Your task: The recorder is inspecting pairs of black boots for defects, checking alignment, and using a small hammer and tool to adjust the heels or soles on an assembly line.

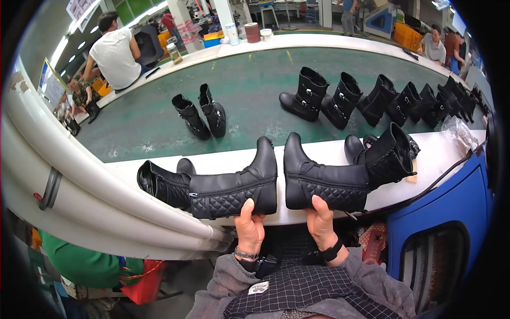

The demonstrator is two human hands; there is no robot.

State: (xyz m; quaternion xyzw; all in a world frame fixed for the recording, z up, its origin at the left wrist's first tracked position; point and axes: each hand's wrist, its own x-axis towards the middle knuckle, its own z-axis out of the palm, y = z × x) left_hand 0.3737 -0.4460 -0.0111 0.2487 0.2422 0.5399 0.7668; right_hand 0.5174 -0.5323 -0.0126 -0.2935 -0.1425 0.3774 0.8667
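My left hand point(249, 228) is closed on a black ankle-high-to-mid boot point(234, 186), thumb on its heel-side quilted panel. My right hand point(321, 226) grips a matching black boot point(330, 181) the same way. Both boots are held sideways with toes pointing away from me. Their soles face each other across a narrow gap, and the shafts point outward. A zipper runs along each shaft. Fingers beneath the boots are mostly hidden. Beyond the left boot lies another black boot point(162, 181); past the right one stands a buckled black boot point(392, 159).
A white ledge point(308, 217) runs under the boots. Behind it, a green conveyor surface point(249, 85) carries a pair of boots point(212, 114) and a row of several boots point(345, 101). A white curved housing point(95, 175) stands left, a blue machine point(435, 212) right. Other people sit farther off.
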